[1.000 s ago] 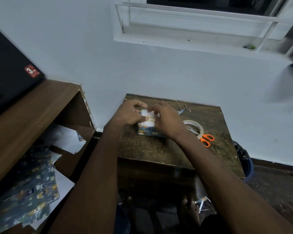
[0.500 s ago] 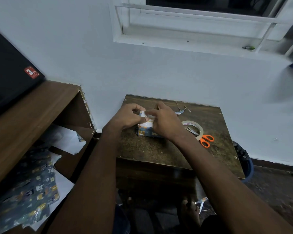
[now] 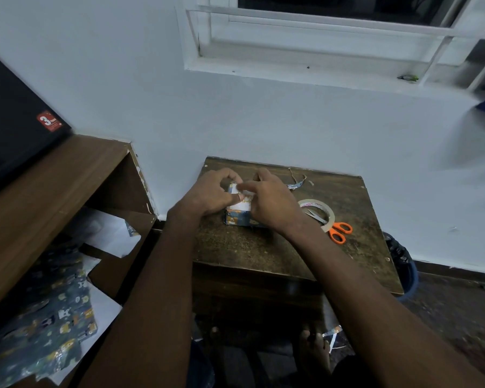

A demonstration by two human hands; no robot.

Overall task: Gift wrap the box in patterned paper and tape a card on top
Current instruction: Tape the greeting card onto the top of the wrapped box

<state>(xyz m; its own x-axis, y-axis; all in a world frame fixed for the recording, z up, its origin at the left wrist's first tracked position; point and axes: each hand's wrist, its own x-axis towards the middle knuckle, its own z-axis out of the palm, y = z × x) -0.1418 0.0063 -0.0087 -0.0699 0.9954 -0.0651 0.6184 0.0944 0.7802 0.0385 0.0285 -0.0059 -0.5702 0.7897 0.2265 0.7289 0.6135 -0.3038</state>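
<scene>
Two hands meet over the box (image 3: 240, 218), which sits wrapped in dark patterned paper near the middle of the table (image 3: 277, 256). The left hand (image 3: 210, 193) has closed in since a second ago: its thumb now presses the white card (image 3: 242, 204) on the box top, fingers curled above. The right hand (image 3: 272, 201) covers the card's right side, forefinger stretched left across it; whether it pinches anything cannot be told. More of the card is hidden than before, and its orange writing is unreadable. Tape (image 3: 318, 212) and scissors (image 3: 338, 231) lie unmoved to the right. A red sticker (image 3: 48, 121) on the black panel (image 3: 14, 121) reads "3"
</scene>
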